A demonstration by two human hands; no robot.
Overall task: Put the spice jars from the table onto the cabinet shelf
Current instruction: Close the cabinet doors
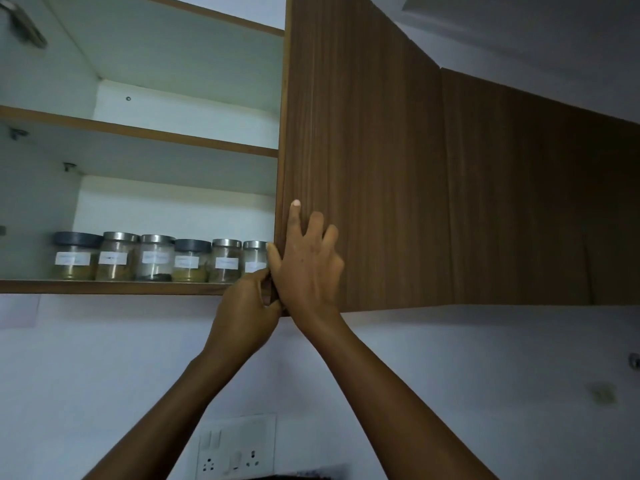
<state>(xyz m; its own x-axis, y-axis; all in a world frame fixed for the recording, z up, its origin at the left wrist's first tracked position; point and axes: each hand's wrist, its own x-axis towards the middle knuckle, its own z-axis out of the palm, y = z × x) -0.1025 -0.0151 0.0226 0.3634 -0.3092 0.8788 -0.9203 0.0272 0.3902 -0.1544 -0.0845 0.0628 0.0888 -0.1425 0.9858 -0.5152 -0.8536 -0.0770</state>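
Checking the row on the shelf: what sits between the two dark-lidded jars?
In the head view, two steel-lidded jars stand between the dark-lidded jars, packed close together.

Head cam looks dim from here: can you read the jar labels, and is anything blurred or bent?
Head view: dim, bluish light; white labels on the glass spice jars too soft to read; right hand slightly motion-blurred against the brown wood-grain cabinet door; wide-angle lens slants the shelf edges; no glare.

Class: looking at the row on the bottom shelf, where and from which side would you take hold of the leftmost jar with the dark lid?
Grip the dark-lidded jar by its lid, from the front. Its right side touches the neighbouring jar, so fingers likely fit best around the wide lid, which stands above the shelf edge.
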